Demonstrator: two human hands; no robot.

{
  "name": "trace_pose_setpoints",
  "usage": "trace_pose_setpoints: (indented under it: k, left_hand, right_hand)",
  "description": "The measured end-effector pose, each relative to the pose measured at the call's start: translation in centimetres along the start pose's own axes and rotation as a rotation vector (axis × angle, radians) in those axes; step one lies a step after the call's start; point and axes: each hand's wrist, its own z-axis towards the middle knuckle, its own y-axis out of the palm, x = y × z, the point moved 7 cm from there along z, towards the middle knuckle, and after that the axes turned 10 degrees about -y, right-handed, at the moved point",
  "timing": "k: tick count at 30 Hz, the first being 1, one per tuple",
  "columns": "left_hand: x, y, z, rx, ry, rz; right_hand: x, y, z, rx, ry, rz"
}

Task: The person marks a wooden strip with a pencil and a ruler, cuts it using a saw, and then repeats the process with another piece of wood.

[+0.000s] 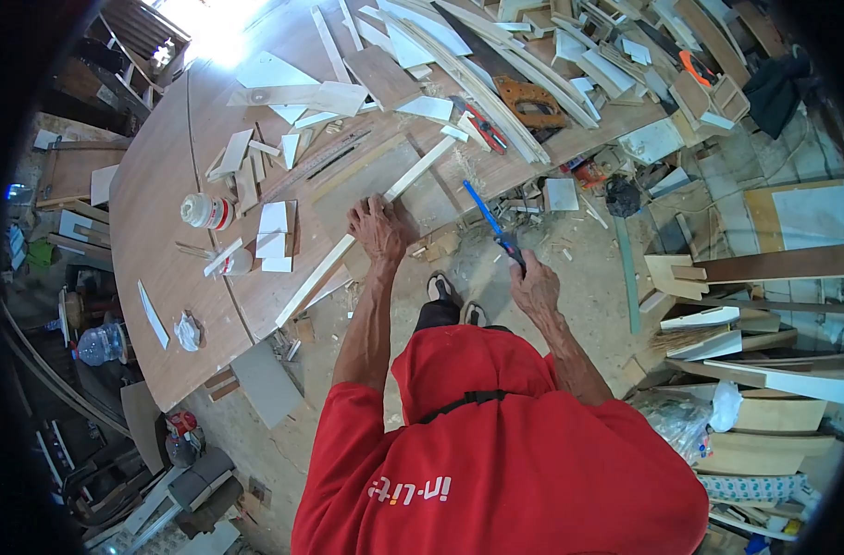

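My left hand (378,228) presses down over a long pale wooden strip (316,282), with its fingers bent around it. The strip lies slanting across the table, resting partly on a flat board (424,192). In my right hand (535,285) is a blue hacksaw (485,213), gripped by its dark handle and seen almost edge-on, so its blade is hard to make out. The saw is off the table's edge, to the right of the strip and apart from it. Short white-faced wood pieces (274,231) lie left of my left hand.
On the wooden table (149,222) are a white jar (204,211), a crumpled white wad (188,330), red-handled pliers (487,129), a wooden-handled handsaw (528,102) and heaped offcuts (413,42). Planks (774,268) pile up at the right. Scraps litter the floor.
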Motion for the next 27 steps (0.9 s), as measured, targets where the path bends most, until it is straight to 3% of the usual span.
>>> trace_pose_setpoints:
  k: [7, 9, 13, 15, 19, 21, 22, 27]
  left_hand:
    - [-0.2, -0.6, 0.6, -0.074, -0.008, -0.058]
    - [0.0, -0.8, 0.4, -0.063, -0.005, -0.069]
    - [1.4, -0.2, -0.3, -0.053, 0.043, -0.085]
    - [2.8, 0.4, -0.7, -0.075, 0.073, -0.099]
    - [4.9, 1.5, -1.1, -0.096, 0.127, -0.132]
    - [5.4, 1.6, -1.4, -0.108, 0.145, -0.131]
    - [5.6, 1.6, -1.5, -0.119, 0.164, -0.123]
    - [5.9, 1.5, -1.4, -0.122, 0.160, -0.114]
  right_hand:
    - [-3.4, 2.0, -1.2, -0.102, -0.259, 0.056]
    - [-2.3, 2.1, -1.1, -0.045, -0.093, 0.026]
    - [-0.7, 1.2, -1.3, -0.053, 0.018, 0.116]
    - [-0.4, 1.4, -1.6, -0.078, 0.100, 0.483]
    - [-1.6, 1.3, -0.8, -0.068, -0.003, 0.339]
    - [-3.9, 0.2, -0.2, 0.043, -0.213, 0.262]
    - [-4.4, 0.4, 0.1, -0.067, -0.193, 0.251]
    - [-5.4, 1.6, 1.1, -0.109, -0.227, 0.121]
